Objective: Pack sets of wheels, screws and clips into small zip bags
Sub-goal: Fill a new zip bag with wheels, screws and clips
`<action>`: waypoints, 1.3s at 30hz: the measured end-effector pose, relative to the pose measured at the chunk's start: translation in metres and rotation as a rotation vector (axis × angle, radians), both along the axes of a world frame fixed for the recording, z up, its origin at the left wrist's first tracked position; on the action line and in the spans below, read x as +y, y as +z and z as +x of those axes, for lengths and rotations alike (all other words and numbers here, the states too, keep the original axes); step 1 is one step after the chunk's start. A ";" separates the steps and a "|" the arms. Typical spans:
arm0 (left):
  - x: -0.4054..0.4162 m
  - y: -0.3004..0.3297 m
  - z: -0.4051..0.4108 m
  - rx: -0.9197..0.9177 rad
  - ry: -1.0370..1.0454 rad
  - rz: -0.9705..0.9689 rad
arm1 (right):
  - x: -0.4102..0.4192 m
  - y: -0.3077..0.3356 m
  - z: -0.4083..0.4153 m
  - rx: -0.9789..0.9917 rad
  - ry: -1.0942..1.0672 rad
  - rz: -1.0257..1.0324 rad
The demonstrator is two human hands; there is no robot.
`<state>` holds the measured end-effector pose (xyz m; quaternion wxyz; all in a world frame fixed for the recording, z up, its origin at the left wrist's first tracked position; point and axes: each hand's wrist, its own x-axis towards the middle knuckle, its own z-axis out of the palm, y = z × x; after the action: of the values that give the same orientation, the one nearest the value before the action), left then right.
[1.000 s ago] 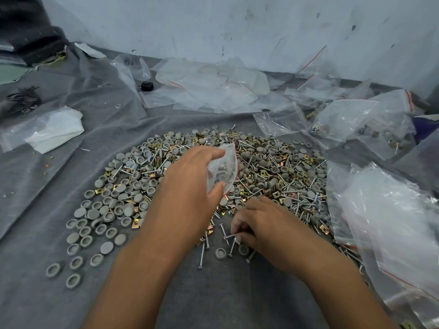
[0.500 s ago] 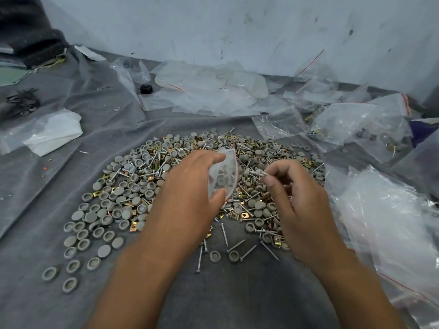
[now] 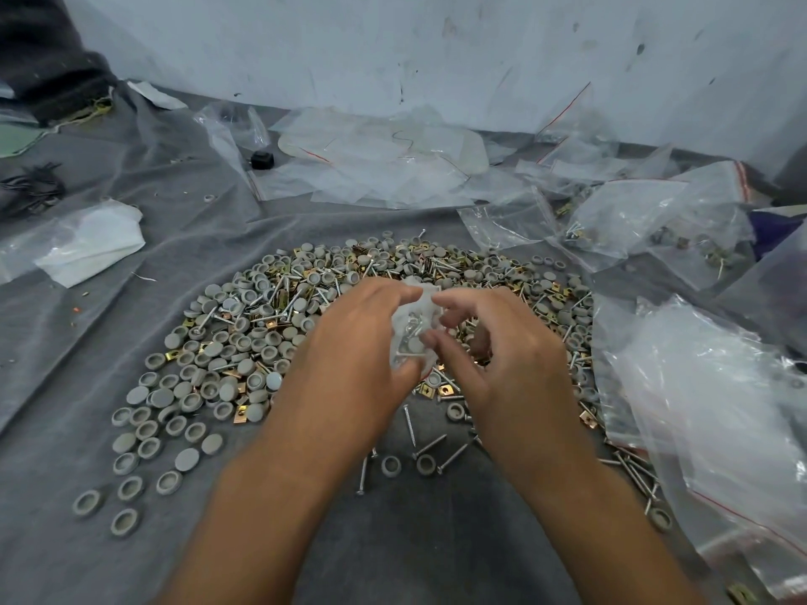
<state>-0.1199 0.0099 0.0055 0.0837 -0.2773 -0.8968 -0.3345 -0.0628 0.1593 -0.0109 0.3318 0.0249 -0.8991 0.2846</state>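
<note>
Seen from the head camera, both hands meet over the middle of a grey cloth (image 3: 131, 264) spread across the surface. The left hand (image 3: 358, 355) grips a small zip bag (image 3: 412, 329), its fingers curled round the top edge and its thumb under the bottom. Screws and a grey wheel show through the clear plastic. The right hand (image 3: 502, 360) sits just beside it, fingers (image 3: 450, 301) bent and touching the bag's right side, pinching at its mouth. Beneath the hands lies a wide pile of wheels, screws and clips (image 3: 279, 307), with loose grey wheels (image 3: 131, 456) trailing to the near left and a few screws (image 3: 430, 445) near the wrists. Filled bags (image 3: 633, 220) lie at the far right, empty bags (image 3: 384, 168) at the far middle, and a large plastic bag (image 3: 720, 412) lies at the right.
</note>
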 end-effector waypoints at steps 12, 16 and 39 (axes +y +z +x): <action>-0.007 0.001 -0.002 0.014 0.084 -0.026 | 0.022 -0.018 0.004 -0.812 0.248 0.226; -0.008 0.001 -0.003 0.011 0.085 -0.019 | 0.018 -0.015 0.003 -0.798 0.250 0.274; -0.013 -0.001 -0.006 0.022 0.099 -0.009 | -0.003 -0.002 0.008 -0.392 0.006 -0.258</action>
<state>-0.1261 -0.0031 0.0043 0.1087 -0.2364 -0.9100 -0.3230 -0.0550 0.1566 -0.0134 0.1502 -0.0706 -0.9024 0.3976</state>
